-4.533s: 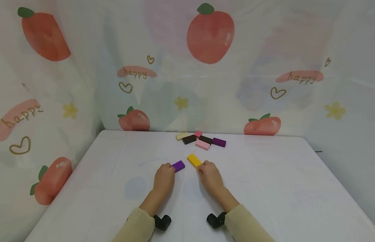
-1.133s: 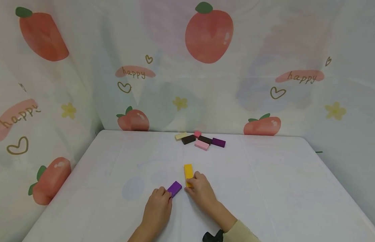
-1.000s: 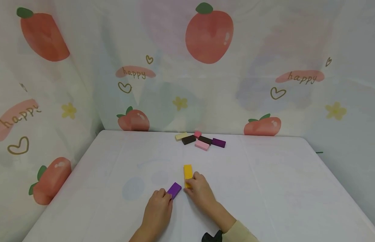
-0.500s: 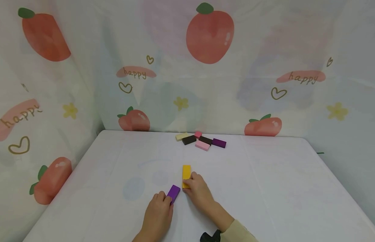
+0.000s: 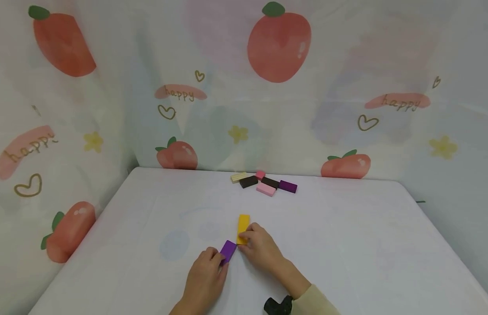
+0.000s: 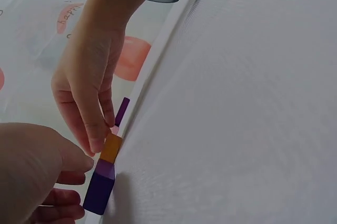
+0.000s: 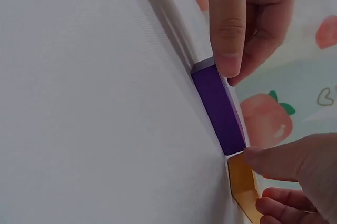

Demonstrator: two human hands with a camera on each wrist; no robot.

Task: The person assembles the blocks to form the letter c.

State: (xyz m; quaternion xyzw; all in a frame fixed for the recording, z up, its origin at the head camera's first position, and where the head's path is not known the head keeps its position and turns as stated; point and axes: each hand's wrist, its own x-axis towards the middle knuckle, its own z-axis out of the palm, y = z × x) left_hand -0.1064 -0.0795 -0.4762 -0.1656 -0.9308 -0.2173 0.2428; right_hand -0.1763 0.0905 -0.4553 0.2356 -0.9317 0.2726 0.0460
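Observation:
In the head view my left hand [image 5: 204,278] pinches the near end of a purple block [image 5: 228,250] that lies slanted on the white table. Just right of it, my right hand [image 5: 263,251] holds the near end of a yellow block [image 5: 243,223] between thumb and fingers. The purple block's far corner meets the yellow block's near end. From the right wrist, the purple block [image 7: 218,111] and yellow block [image 7: 242,179] appear end to end at an angle. In the left wrist view, the yellow block [image 6: 111,148] stands beyond the purple block [image 6: 99,192].
At the table's back edge lies a loose group: a cream block [image 5: 238,177], two dark brown blocks, one being the left dark block [image 5: 249,182], a red block [image 5: 260,175], a pink block [image 5: 266,189] and a dark purple block [image 5: 288,187]. A patterned cloth [image 5: 279,109] rises behind.
Since the earliest frame both blocks have come nearer the person, and the yellow one has turned to point away. Over the last second, the gap between them has closed. Both hands keep their hold.

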